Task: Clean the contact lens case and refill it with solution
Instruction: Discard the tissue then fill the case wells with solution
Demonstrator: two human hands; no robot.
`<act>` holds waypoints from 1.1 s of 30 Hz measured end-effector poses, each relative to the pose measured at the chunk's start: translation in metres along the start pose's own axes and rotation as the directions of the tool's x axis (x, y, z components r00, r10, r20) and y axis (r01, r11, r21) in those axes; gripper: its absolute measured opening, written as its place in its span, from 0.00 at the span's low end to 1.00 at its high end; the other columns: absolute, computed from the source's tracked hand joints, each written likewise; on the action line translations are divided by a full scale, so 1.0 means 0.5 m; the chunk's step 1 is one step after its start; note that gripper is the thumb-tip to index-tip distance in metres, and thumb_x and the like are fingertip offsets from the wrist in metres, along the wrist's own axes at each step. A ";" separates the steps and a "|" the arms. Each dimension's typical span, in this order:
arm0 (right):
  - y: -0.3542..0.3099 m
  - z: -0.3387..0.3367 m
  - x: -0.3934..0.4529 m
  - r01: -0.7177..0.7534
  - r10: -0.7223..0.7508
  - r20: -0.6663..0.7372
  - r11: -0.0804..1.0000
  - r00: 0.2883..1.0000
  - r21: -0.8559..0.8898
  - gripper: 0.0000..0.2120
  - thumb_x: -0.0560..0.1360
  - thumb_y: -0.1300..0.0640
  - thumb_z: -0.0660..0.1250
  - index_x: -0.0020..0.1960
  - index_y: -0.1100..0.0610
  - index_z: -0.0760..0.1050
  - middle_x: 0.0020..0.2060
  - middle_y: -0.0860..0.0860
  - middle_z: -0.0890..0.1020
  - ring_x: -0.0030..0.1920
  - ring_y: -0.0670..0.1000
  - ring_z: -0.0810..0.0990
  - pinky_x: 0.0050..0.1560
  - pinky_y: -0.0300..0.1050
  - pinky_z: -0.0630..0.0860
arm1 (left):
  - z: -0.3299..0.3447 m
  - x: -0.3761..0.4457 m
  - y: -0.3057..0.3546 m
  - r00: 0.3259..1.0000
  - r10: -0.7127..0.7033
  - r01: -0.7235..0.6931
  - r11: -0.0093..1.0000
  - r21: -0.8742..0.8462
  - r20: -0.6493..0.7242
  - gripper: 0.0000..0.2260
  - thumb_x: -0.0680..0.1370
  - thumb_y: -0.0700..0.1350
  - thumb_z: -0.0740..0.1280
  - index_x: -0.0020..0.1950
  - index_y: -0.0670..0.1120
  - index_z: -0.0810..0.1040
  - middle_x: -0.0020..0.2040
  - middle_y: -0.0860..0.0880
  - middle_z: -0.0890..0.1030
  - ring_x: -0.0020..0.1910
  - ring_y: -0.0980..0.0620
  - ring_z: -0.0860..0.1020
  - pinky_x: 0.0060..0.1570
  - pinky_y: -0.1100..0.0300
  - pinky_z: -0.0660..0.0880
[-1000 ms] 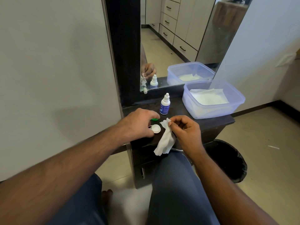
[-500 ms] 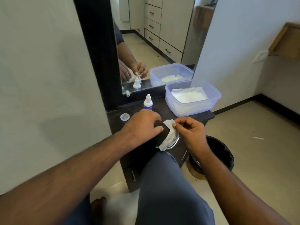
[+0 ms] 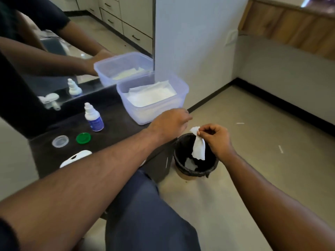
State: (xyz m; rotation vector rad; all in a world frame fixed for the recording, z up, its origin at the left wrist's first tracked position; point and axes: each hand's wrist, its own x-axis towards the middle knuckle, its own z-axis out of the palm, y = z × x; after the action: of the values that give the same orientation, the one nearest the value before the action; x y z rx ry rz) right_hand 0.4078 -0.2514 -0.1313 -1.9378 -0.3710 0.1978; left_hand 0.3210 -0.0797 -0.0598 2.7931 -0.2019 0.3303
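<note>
The right hand (image 3: pixel 216 140) has carried the pinched tissue (image 3: pixel 198 146) from the case over to the bin (image 3: pixel 195 171). The left hand (image 3: pixel 169 124) reaches, loosely curled and empty, toward the tissue box (image 3: pixel 154 113). Wiping looks finished; refilling remains.

Tub: I've got a clear plastic tub (image 3: pixel 178 98) on the right end of the dark counter (image 3: pixel 117 124), white tissues stacked inside.
Mirror: mirror (image 3: pixel 108 33) right behind the counter, reflecting the tub and some pale drawers.
Bin: round bin (image 3: pixel 181 173) with a black liner on the floor, just beside the counter's right end, a bit of white paper inside.
Floor: beige floor (image 3: pixel 253 169), a couple of small white scraps on it.
Wall: white wall (image 3: pixel 195 42), dark skirting along the bottom.
</note>
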 end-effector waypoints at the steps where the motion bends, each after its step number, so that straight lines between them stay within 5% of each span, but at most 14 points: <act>1: 0.018 -0.008 0.013 -0.014 0.013 -0.004 1.000 1.000 -0.011 0.05 0.70 0.62 0.74 0.40 0.53 0.81 0.39 0.49 0.83 0.41 0.48 0.81 0.45 0.41 0.77 | 0.010 0.011 -0.007 1.000 0.024 -0.024 1.000 0.007 -0.017 0.08 0.75 0.37 0.63 0.48 0.37 0.81 0.47 0.42 0.81 0.46 0.43 0.79 0.43 0.47 0.77; 6: 0.120 -0.013 0.068 -0.091 0.091 -0.009 0.994 0.996 -0.066 0.08 0.69 0.64 0.74 0.39 0.52 0.80 0.37 0.47 0.82 0.40 0.47 0.80 0.43 0.38 0.73 | 0.036 0.026 -0.034 0.984 0.052 -0.061 0.997 -0.047 -0.168 0.08 0.73 0.34 0.66 0.48 0.38 0.83 0.46 0.44 0.83 0.44 0.45 0.81 0.42 0.49 0.79; 14: 0.278 0.038 0.120 -0.250 0.242 -0.068 0.959 0.968 -0.137 0.05 0.70 0.65 0.72 0.43 0.57 0.81 0.38 0.50 0.81 0.40 0.47 0.79 0.35 0.23 0.69 | 0.048 0.035 -0.049 0.973 0.103 -0.109 0.994 -0.020 -0.205 0.06 0.73 0.34 0.66 0.46 0.38 0.82 0.45 0.45 0.82 0.41 0.46 0.81 0.37 0.50 0.79; 20: 0.369 0.068 0.110 -0.390 0.380 -0.087 0.895 0.921 -0.217 0.06 0.71 0.67 0.70 0.46 0.61 0.80 0.40 0.52 0.81 0.43 0.51 0.78 0.48 0.42 0.74 | 0.048 0.045 -0.056 0.966 0.116 -0.115 0.993 0.018 -0.232 0.05 0.72 0.32 0.68 0.44 0.38 0.83 0.44 0.45 0.83 0.40 0.45 0.82 0.34 0.50 0.80; 29: 0.387 0.065 0.062 -0.448 0.424 -0.148 0.862 0.894 -0.236 0.08 0.70 0.70 0.68 0.40 0.57 0.78 0.37 0.52 0.80 0.41 0.52 0.78 0.45 0.42 0.76 | 0.056 0.039 -0.054 0.964 0.108 -0.112 0.994 -0.003 -0.243 0.05 0.71 0.32 0.69 0.44 0.39 0.84 0.45 0.46 0.84 0.40 0.46 0.83 0.37 0.56 0.80; 33: 0.307 0.070 0.062 -0.334 0.321 -0.093 0.923 0.942 -0.193 0.06 0.72 0.67 0.69 0.41 0.56 0.79 0.38 0.50 0.81 0.40 0.49 0.78 0.40 0.32 0.72 | 0.054 0.034 -0.045 0.966 0.131 -0.132 0.991 0.009 -0.225 0.06 0.71 0.32 0.70 0.46 0.38 0.84 0.46 0.45 0.84 0.40 0.46 0.83 0.38 0.59 0.78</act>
State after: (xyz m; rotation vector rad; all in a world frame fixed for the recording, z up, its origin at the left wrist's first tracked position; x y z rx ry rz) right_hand 0.4512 -0.2641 -0.2852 -2.1998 -0.0230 0.3298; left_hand 0.3466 -0.0690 -0.0871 2.7142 -0.3343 0.6727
